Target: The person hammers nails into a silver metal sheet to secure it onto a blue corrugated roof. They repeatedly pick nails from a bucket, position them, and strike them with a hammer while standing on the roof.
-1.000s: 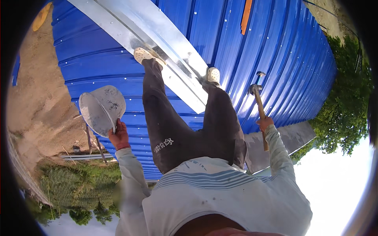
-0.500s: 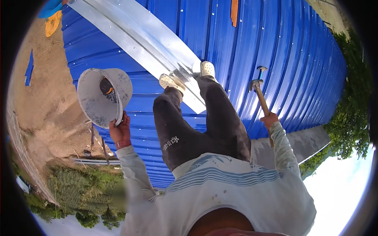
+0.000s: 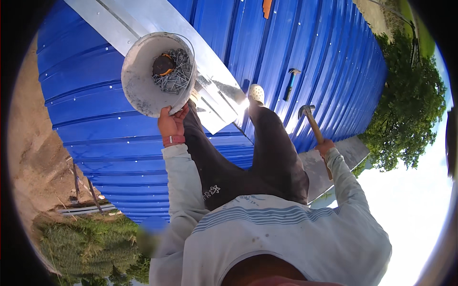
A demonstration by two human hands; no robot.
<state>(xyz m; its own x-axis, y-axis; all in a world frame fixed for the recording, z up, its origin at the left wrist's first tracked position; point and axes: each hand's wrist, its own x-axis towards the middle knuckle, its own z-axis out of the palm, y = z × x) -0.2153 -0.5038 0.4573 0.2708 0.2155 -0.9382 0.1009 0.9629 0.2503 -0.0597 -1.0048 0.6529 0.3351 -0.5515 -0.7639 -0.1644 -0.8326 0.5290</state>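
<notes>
My left hand [image 3: 172, 122] grips the rim of a scuffed white bucket [image 3: 138, 90], its fingers wrapped over the near edge. Inside lie many loose nails [image 3: 177, 78] and a round dark and yellow object [image 3: 163, 65] that may be a tape measure. The bucket hangs over the silver metal strip and hides part of my left shoe. In my right hand [image 3: 325, 147] is a claw hammer [image 3: 314, 127], held by its wooden handle with the head pointing away from me. A second hammer [image 3: 290, 86], with a blue handle, lies on the roofing beyond it.
I stand on blue corrugated roofing [image 3: 95, 102] dotted with screw heads. A long silver flashing strip [image 3: 183, 28] runs diagonally under my feet. An orange piece [image 3: 266, 8] lies far ahead. Past the roof's left edge is bare ground [image 3: 33, 143]; trees [image 3: 405, 105] stand at the right.
The bucket in my left hand has moved right, over the silver strip, and tipped so its nails show. My view has shifted; the right hand still holds its hammer.
</notes>
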